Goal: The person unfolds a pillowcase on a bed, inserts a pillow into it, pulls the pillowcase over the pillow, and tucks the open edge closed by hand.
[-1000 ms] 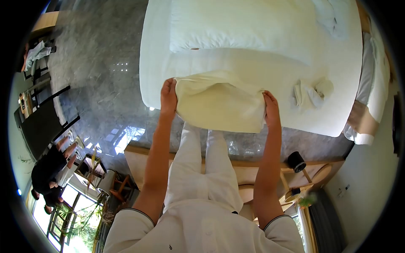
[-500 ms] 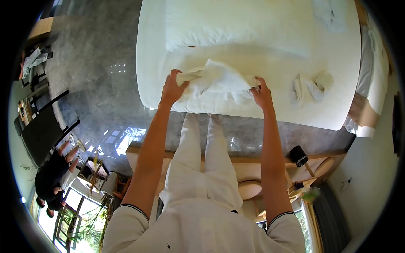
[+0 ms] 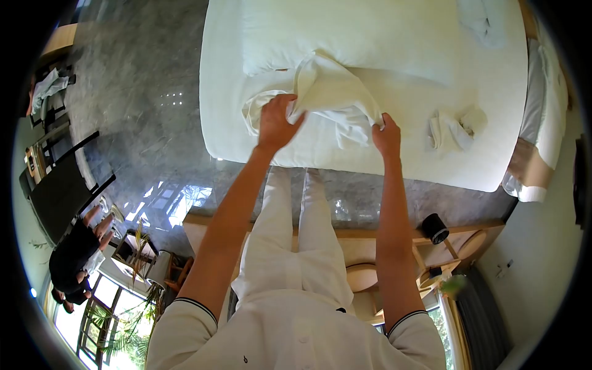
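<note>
A crumpled white cloth (image 3: 336, 86) lies across the near part of the white bed (image 3: 413, 163), its middle raised in a loose fold. Its exact kind I cannot make out. My right hand (image 3: 387, 137) pinches the cloth's right edge between thumb and fingers. At the left side of the fold is my left hand (image 3: 279, 125), thumb and fingers apart, the fingertips against the fabric. A rounded loop of the cloth spreads beyond that hand to the left. Farther right on the bed sits a smaller bunched white cloth (image 3: 453, 131), touched by neither hand.
A large white pillow (image 3: 345, 37) lies beyond the cloth. Behind me stands a wooden desk (image 3: 209, 227) with a black cylindrical container (image 3: 435, 229) and round stools (image 3: 362, 277). People in dark clothes (image 3: 74, 262) are at the far left, near a dark table (image 3: 61, 197).
My left hand has moved right and slightly away from me, its grip on the cloth's left end loosened. The cloth's middle now reaches higher toward the pillow. My right hand shifted slightly.
</note>
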